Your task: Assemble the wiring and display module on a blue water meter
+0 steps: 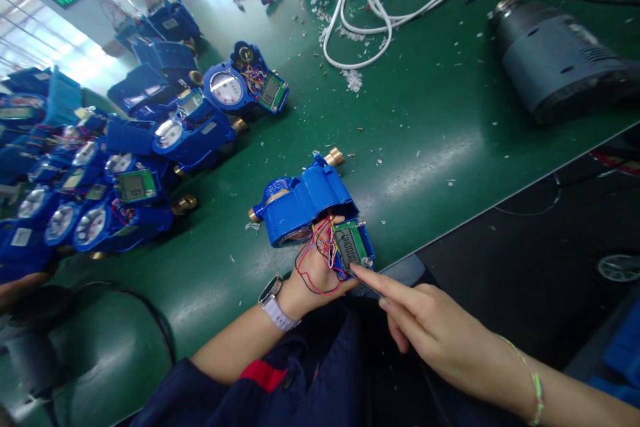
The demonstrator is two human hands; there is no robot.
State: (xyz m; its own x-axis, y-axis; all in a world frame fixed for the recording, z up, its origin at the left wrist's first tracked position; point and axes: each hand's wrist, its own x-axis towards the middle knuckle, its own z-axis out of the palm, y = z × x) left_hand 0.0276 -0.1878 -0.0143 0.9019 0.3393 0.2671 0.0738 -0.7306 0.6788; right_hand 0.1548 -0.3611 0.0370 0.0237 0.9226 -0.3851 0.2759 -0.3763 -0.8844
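Note:
A blue water meter [305,200] lies tilted near the table's front edge, brass fittings at its ends. Out of its open housing come red, black, yellow and white wires, leading to a green circuit board with a display [349,245]. My left hand [320,263] is closed around this open end, supporting the board from below; the meter and wires partly hide its fingers. From the right, my right hand [423,313] pinches a thin dark tool [367,282], perhaps tweezers. Its index finger stretches along the tool, whose tip is at the board's lower edge.
Many blue water meters [135,203] crowd the left, several with boards exposed. One open meter [245,80] stands farther back. A heat gun [555,60] lies at right; a white cable [360,30] loops behind. Another person's arm [23,288] shows at far left.

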